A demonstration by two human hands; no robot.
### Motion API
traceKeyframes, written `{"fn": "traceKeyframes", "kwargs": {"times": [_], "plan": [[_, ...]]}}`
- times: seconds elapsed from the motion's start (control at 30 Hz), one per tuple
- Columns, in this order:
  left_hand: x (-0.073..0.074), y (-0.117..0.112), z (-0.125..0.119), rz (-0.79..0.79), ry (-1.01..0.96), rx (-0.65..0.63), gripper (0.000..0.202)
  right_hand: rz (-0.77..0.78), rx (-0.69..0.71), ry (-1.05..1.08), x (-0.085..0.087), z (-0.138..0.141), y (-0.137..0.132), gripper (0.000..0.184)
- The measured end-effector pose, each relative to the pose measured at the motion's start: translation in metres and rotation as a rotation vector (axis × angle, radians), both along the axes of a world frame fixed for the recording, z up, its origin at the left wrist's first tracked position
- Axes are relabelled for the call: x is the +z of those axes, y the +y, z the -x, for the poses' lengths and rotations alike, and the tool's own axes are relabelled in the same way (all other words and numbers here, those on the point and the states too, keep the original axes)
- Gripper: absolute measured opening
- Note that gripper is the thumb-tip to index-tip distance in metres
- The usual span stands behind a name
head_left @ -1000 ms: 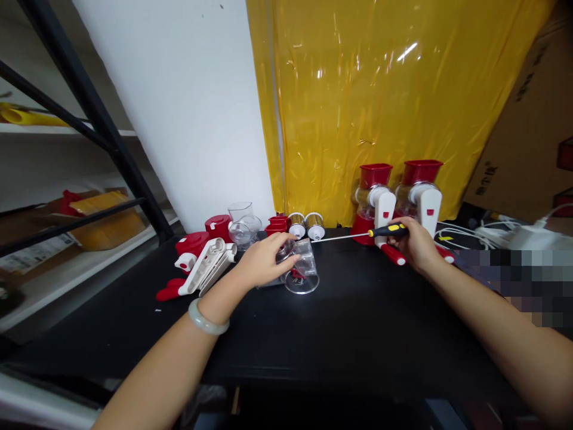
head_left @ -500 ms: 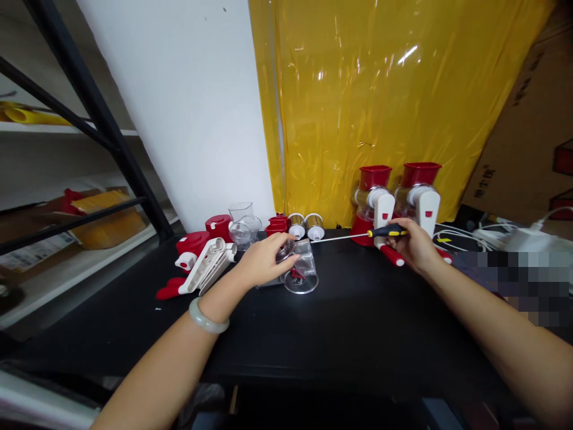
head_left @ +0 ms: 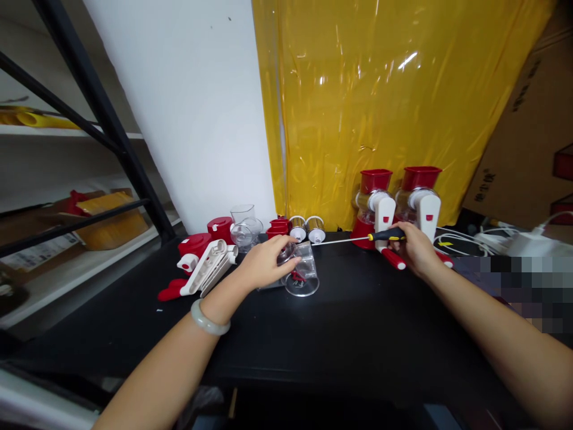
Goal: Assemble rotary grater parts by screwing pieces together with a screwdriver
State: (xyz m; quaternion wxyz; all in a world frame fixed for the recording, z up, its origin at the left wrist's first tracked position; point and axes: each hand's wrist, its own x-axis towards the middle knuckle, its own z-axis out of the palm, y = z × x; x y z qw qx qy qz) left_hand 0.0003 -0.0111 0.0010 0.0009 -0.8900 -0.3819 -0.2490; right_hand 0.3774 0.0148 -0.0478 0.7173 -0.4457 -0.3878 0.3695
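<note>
My left hand point(head_left: 271, 261) is closed around a clear plastic housing point(head_left: 302, 285) lying on the black table. A small red part point(head_left: 296, 276) shows inside the housing. My right hand point(head_left: 412, 246) grips the black and yellow handle of a screwdriver point(head_left: 388, 235). Its long shaft lies nearly level and points left, with the tip at the far side of the clear housing. Whether the tip sits in a screw is too small to tell. Behind the screwdriver handle stands an assembled red and white rotary grater point(head_left: 384, 210).
A second rotary grater point(head_left: 425, 209) stands at the right. Two metal grating drums point(head_left: 315, 229), red cups point(head_left: 278, 227) and another clear housing point(head_left: 244, 228) line the back. White crank arms point(head_left: 208, 269) and red bases point(head_left: 195, 243) lie left. White cables point(head_left: 470, 239) run along the right edge.
The view has shifted slightly. Both hands keep their holds, and the screwdriver stays at the clear housing with its handle barely moved.
</note>
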Motion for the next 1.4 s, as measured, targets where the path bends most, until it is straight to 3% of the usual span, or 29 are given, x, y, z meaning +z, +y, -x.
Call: {"fn": "traceKeyframes", "kwargs": {"times": [0.37,0.6,0.7,1.0,1.13,1.3,1.4], "plan": [[0.0013,-0.0017,-0.0013,0.001,0.000,0.005,0.039,-0.062,0.077,0.181,-0.0006,0.0000,0.0023,0.021],[0.0027,-0.0022,-0.0019,0.010,0.001,0.010,0.040,-0.041,-0.023,-0.098,-0.0029,-0.0042,0.0024,0.048],[0.0018,-0.0011,-0.0010,0.006,0.004,0.005,0.039,-0.059,-0.026,-0.141,-0.0039,-0.0049,0.0017,0.042],[0.0012,-0.0011,-0.0010,0.003,0.004,0.009,0.038,-0.021,0.025,0.126,-0.0002,0.0014,0.0041,0.018],[0.0013,-0.0012,-0.0010,-0.003,0.002,-0.003,0.038,-0.045,0.014,0.086,-0.0037,-0.0013,0.0064,0.020],[0.0016,-0.0013,-0.0012,-0.002,-0.002,0.006,0.038,-0.036,-0.016,-0.054,-0.0057,-0.0050,0.0055,0.043],[0.0018,-0.0014,-0.0011,0.006,0.001,0.003,0.038,-0.018,-0.026,-0.086,-0.0040,-0.0043,0.0031,0.040]]}}
